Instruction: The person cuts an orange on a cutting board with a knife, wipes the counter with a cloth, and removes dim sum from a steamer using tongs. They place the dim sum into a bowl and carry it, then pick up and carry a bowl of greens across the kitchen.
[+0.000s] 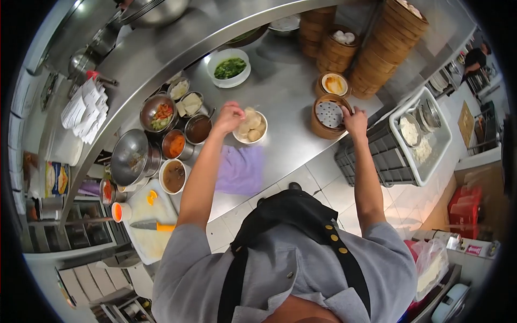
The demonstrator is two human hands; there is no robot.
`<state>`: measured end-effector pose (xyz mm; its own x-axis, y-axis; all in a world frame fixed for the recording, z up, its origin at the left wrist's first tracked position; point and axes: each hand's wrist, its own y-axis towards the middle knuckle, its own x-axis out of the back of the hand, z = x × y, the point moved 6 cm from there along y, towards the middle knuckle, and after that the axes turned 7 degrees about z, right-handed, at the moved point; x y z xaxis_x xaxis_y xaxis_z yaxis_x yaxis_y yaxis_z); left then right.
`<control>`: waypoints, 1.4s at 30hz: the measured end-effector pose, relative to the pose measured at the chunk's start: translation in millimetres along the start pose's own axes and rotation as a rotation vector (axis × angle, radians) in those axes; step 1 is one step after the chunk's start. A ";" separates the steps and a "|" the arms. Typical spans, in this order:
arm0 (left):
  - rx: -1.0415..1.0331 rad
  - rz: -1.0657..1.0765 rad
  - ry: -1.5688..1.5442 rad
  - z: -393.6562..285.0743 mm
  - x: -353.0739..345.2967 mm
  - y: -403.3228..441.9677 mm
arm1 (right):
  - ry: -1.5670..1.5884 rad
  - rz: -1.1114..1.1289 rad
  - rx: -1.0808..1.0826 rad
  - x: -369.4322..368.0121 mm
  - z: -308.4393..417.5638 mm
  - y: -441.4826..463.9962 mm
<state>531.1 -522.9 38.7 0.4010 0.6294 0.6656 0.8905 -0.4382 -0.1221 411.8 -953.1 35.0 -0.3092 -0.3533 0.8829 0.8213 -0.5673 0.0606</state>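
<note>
My left hand (230, 117) is at the left rim of a white bowl (253, 128) that holds several pale round pieces; its fingers are pinched together, and what they hold, if anything, is too small to name. My right hand (354, 121) grips the right rim of a round bamboo steamer (325, 128). A perforated white liner (329, 114) lies inside the steamer. A purple cloth (240, 170) is spread on the steel counter just below the bowl.
Tall bamboo steamer stacks (379, 59) rise at the back right. A bowl of greens (229, 68) stands behind. Metal bowls (131, 156) and a cutting board (148, 237) with a knife (145, 225) are at left. A grey crate (371, 156) is at right.
</note>
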 end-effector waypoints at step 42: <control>-0.070 0.387 -0.643 -195.9 -136.5 87.2 | 1.022 0.487 0.643 7.2 79.9 12.1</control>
<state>512.0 -772.8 81.4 0.7482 0.6631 0.0213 0.6532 -0.7307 -0.1986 457.8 -903.0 79.3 0.0946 -0.9852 0.1431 0.9448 0.1341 0.2990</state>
